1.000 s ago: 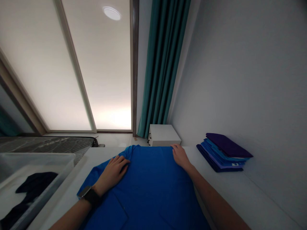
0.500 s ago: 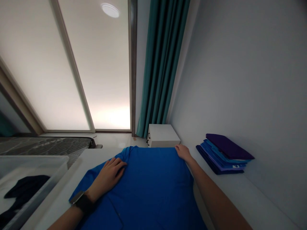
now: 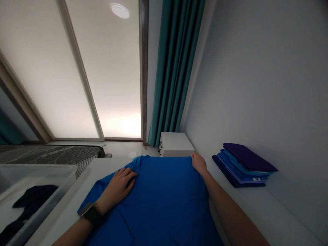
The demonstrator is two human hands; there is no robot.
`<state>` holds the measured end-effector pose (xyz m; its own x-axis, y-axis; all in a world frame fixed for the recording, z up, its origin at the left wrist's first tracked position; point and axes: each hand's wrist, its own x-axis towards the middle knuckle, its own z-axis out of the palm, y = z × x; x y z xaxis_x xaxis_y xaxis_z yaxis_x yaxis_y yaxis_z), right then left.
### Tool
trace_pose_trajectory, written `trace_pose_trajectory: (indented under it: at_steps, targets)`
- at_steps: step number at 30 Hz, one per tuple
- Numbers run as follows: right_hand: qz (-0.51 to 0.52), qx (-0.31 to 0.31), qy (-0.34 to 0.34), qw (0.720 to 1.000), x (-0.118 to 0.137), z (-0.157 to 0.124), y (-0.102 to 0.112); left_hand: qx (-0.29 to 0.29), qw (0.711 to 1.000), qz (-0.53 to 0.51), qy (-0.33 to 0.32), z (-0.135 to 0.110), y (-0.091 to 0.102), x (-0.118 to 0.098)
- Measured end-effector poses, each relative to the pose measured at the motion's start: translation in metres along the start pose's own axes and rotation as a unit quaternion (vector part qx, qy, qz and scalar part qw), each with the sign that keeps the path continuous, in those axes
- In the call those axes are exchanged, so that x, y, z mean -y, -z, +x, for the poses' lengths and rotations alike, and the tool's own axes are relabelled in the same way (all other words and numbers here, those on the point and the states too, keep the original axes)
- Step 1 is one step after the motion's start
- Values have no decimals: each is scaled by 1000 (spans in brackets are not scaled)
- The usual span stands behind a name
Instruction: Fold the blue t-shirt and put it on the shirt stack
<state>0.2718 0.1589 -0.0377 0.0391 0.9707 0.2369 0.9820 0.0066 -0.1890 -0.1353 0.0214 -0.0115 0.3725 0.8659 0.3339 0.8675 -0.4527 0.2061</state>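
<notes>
A blue shirt [image 3: 166, 194] lies spread over the white table, its far edge close to the table's far end. My left hand [image 3: 121, 186], with a dark watch on the wrist, rests flat on the shirt's left part, fingers stretched out. At the far right corner my right hand [image 3: 199, 163] has its fingers closed on the shirt's edge. The near part of the shirt runs out of view at the bottom.
A stack of folded clothes [image 3: 243, 165] in purple and blues sits on the table by the right wall. On the left is a clear plastic bin [image 3: 61, 169] with dark clothing [image 3: 33, 201] inside. A white cabinet [image 3: 176, 141] stands beyond the table, near a green curtain [image 3: 176, 71].
My right hand, still gripping the shirt's corner, has drawn slightly outward and the far edge looks a little straighter. My left hand stays flat on the cloth. The view has shifted slightly.
</notes>
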Motion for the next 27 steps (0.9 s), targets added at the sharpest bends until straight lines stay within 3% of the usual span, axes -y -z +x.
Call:
trace_pose_trajectory:
  at_steps: [7, 15, 22, 25, 27]
  targets:
    - [5, -55, 11, 998, 7, -11, 12, 7, 1000, -1, 1, 1, -1, 0]
    - [52, -100, 144, 983, 41, -67, 52, 4, 1000, 4, -5, 1, 0, 1]
    - [62, -11, 265, 962, 75, -131, 65, 14, 1000, 4, -2, 1, -1, 2]
    - [82, 28, 270, 959, 72, -131, 59, 13, 1000, 4, -4, 1, -1, 3]
    - [99, 26, 234, 967, 63, -119, 54, 11, 1000, 3, -7, 1, -1, 3]
